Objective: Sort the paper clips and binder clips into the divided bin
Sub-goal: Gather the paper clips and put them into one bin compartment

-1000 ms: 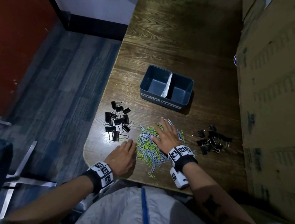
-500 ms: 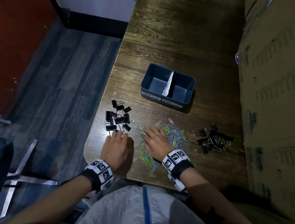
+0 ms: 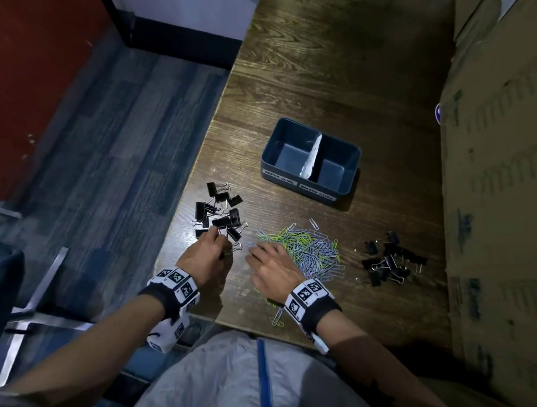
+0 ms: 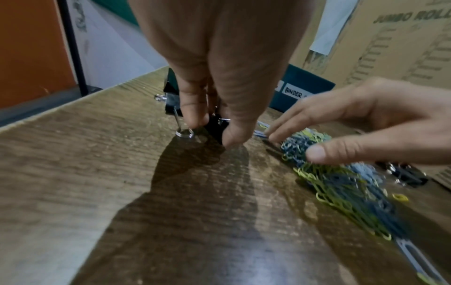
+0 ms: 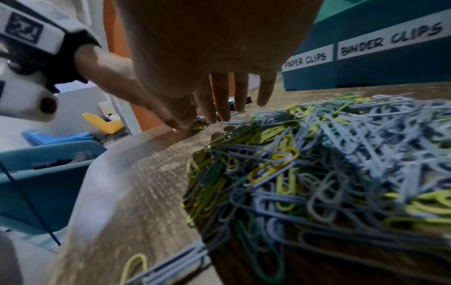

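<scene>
The sorting has barely begun: both halves of the divided bin [image 3: 310,164] look empty, and it sits toward the middle of the table [image 3: 329,61], its front labels reading paper clips on the left half and binder clips on the right. The step in hand is the first pick of a binder clip. The left hand [image 3: 202,257] pinches one black binder clip [image 4: 216,128] between thumb and fingertips, low against the table top, at the near end of the heap of binder clips [image 3: 217,212] by the table's left edge. The right hand [image 3: 274,271] hovers with fingers straight and spread over the left end of the pile of paper clips [image 3: 310,248] near the front edge, gripping nothing that shows. A second, smaller heap of binder clips [image 3: 390,259] lies toward the right edge, beside the cardboard boxes [image 3: 502,183]. Next, the pinched clip likely needs lifting free of its neighbours, whose wire handles may snag, then carrying over to the right half of the bin. The right hand seems set to gather paper clips for the left half; these are tangled and will probably come up in clumps.
</scene>
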A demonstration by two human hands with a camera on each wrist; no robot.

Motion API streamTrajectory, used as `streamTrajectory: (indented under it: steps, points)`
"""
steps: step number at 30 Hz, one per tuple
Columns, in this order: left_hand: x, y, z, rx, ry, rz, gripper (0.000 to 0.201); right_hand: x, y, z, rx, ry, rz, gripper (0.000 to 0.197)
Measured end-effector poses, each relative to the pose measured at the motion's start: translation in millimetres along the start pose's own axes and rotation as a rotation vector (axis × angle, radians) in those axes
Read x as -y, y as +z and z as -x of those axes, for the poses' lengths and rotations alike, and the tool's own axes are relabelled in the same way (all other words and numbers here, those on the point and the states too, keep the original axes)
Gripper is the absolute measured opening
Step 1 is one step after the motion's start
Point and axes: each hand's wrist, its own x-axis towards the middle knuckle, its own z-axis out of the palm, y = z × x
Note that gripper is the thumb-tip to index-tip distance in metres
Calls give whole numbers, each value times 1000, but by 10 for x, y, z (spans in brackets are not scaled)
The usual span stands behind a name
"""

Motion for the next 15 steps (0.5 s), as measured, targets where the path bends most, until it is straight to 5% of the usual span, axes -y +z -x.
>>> streamTrajectory:
  steps: [9, 15]
  points:
    - [272, -42, 238, -96, -130, 31, 37, 201, 54, -146, 186, -86, 29, 57]
    - [179, -40, 306, -38, -157, -60, 35, -23, 74, 106, 131, 13, 85, 53]
